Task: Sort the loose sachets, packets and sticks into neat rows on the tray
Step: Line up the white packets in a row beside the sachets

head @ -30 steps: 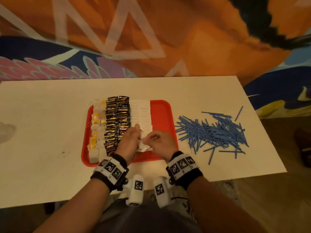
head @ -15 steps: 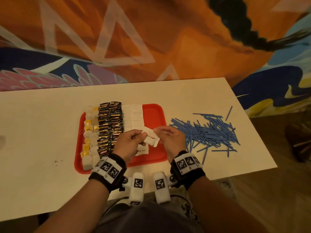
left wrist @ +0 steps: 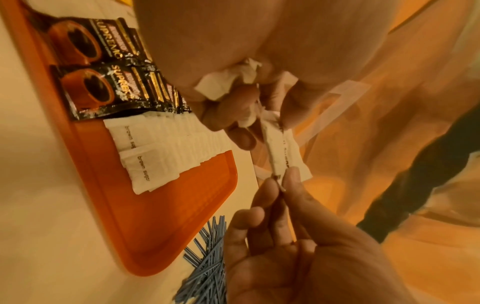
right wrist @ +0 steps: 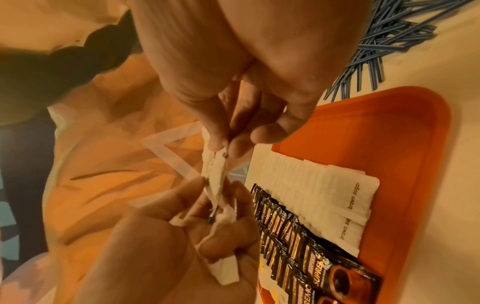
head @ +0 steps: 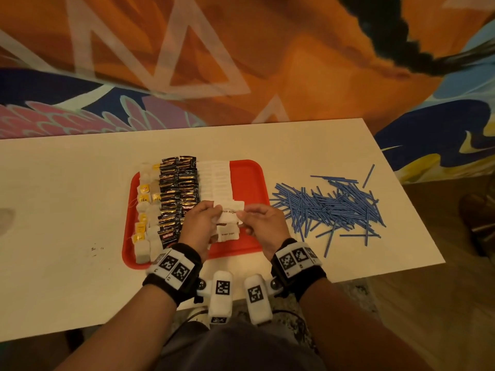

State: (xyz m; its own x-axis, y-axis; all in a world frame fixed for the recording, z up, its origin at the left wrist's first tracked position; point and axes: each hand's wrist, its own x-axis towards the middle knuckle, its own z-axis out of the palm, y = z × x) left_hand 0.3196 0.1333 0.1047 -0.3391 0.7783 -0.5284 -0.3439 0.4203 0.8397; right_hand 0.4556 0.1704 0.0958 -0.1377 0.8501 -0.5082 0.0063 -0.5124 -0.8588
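A red tray (head: 250,180) holds a column of tea bags (head: 146,207), two columns of black coffee sachets (head: 178,194) and overlapping rows of white brown sugar sachets (head: 215,180). Above the tray's near half, both hands hold one brown sugar sachet (head: 230,211) by its ends. My left hand (head: 215,213) pinches its left end and also keeps more white sachets (left wrist: 228,82) bunched in the palm. My right hand (head: 242,214) pinches the right end between thumb and forefinger (right wrist: 218,142). Loose blue sticks (head: 329,207) lie in a pile on the table, right of the tray.
The white table (head: 67,210) ends close behind the tray at a wall with an orange and blue mural. The right strip of the tray is bare red. The table's right edge lies just beyond the stick pile.
The hands came up from the near end of the sugar row with a sachet. It was tilted half a second ago and is now held level between both hands.
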